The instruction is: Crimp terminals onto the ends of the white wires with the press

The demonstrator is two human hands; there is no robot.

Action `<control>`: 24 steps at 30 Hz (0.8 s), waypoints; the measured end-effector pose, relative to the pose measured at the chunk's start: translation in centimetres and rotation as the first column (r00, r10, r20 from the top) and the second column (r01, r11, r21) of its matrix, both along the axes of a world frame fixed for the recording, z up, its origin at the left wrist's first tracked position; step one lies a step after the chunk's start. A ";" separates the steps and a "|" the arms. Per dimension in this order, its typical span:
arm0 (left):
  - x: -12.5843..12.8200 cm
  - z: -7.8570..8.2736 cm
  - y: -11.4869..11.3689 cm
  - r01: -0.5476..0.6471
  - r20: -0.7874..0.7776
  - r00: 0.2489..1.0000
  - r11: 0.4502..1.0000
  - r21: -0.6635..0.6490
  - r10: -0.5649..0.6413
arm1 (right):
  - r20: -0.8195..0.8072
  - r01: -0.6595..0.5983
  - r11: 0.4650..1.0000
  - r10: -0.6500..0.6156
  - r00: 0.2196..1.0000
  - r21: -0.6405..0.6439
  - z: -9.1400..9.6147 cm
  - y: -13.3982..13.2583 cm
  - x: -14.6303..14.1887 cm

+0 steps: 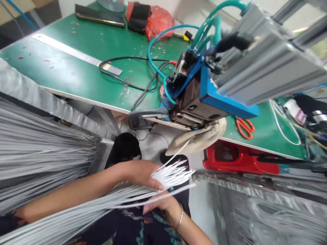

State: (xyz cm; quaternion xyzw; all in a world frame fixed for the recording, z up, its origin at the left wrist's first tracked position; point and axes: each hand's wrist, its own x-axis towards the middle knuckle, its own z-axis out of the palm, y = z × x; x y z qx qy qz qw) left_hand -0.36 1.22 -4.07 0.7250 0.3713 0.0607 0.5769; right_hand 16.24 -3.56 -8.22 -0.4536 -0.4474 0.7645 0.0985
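The left hand (141, 173) lies closed over a fanned bundle of white wires (176, 173), and the right hand (160, 203), with a bangle at the wrist, grips the same bundle from beneath, so the 2 hands clamp it between them. The wires sit over the person's lap, their tips pointing up toward the blue machine (201, 98) at the green table's (76, 75) edge. Orange scissors (244, 128) lie on the table right of the machine.
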 end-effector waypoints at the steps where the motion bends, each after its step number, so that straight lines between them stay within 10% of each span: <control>1: 0.3 0.1 -0.2 -0.008 0.000 1.000 1.000 0.014 0.008 | -0.048 -0.018 1.000 0.017 0.999 -0.014 -0.2 0.1 0.2; 10: 8.5 3.7 -0.6 -0.032 -0.158 0.984 0.963 0.268 0.077 | -0.515 0.183 0.938 -0.318 0.796 -0.295 -2.6 -1.3 4.5; 16: 11.9 4.6 0.0 -0.258 -0.112 0.956 0.960 0.111 0.270 | -0.509 0.276 0.697 -0.689 0.516 -0.662 -2.3 -0.7 8.1; 24: 12.1 1.7 0.8 -0.490 -0.045 0.868 0.837 -0.244 0.495 | -0.740 0.091 0.812 -0.567 0.363 -0.577 -2.2 1.2 10.7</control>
